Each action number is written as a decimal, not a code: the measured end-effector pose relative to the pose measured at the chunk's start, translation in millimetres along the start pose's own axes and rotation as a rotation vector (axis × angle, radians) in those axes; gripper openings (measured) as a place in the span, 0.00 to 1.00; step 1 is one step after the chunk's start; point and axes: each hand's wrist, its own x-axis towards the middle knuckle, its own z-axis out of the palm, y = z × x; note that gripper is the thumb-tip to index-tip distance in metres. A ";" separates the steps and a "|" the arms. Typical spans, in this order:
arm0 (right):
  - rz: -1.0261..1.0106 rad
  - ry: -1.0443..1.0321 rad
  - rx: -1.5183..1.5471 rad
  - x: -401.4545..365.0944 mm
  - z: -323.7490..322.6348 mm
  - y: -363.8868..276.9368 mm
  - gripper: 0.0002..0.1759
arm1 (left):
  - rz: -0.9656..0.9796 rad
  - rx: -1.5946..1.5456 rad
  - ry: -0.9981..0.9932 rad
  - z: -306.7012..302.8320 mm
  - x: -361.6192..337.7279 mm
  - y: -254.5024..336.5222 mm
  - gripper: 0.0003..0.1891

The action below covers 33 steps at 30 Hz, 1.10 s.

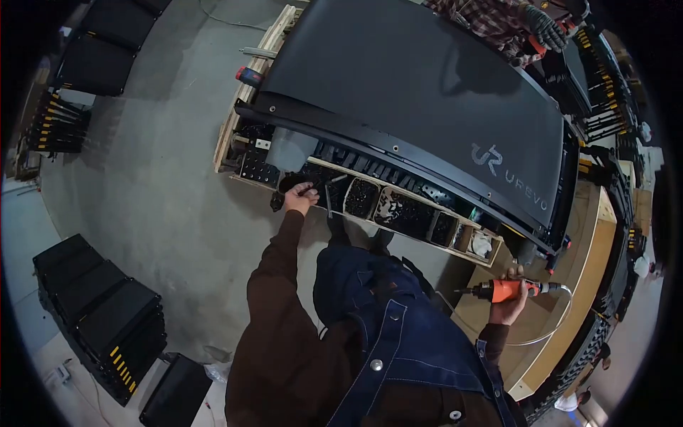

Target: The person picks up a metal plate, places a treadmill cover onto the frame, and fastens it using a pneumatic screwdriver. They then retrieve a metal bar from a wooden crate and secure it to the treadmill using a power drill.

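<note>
My right hand [510, 302] is wrapped round an orange and black power screwdriver [504, 290], whose bit points left and whose pale cable trails from the rear. Over the left part of a wooden parts tray, my left hand [301, 198] has its fingers curled together beside a dark bin [292, 183]. Whatever lies between those fingers is too small to make out. Right of it are bins of small black parts [361, 198] and another bin with pale pieces [389, 206]. Above the tray lies a large black treadmill deck [398, 78] marked UREVO.
Across the deck, another person's gloved hand [546, 30] is near an orange tool [537, 47]. Stacked black units [107, 306] stand on the floor at lower left, more at upper left [99, 60]. A wooden-edged bench [562, 285] is at right.
</note>
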 end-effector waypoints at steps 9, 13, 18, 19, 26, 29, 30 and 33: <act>0.094 -0.314 0.279 33.0 124.5 25.9 0.17 | -0.123 -0.389 -0.540 156.4 -197.3 99.4 0.07; 0.088 -0.363 0.359 38.1 146.1 15.4 0.16 | -0.208 -0.597 -0.784 200.5 -246.1 117.3 0.07; 0.094 -0.262 0.386 39.5 136.0 -1.4 0.15 | -0.238 -0.679 -0.847 233.6 -264.2 119.4 0.12; 0.092 -0.249 0.399 41.1 129.8 -2.6 0.15 | -0.240 -0.672 -0.853 238.5 -265.0 118.5 0.12; 0.054 -0.179 0.414 53.8 92.9 -14.2 0.15 | -0.124 -0.543 -0.773 275.8 -276.3 117.8 0.11; 0.050 -0.121 0.461 59.5 85.8 -16.4 0.13 | 0.177 -0.242 -0.586 298.8 -287.8 136.2 0.07; 0.053 -0.081 0.447 61.5 83.5 -16.9 0.13 | 0.625 0.047 -0.472 305.8 -288.9 143.4 0.07; 0.063 -0.006 0.414 68.0 82.7 -23.0 0.11 | 1.102 0.440 -0.339 314.9 -279.7 147.4 0.08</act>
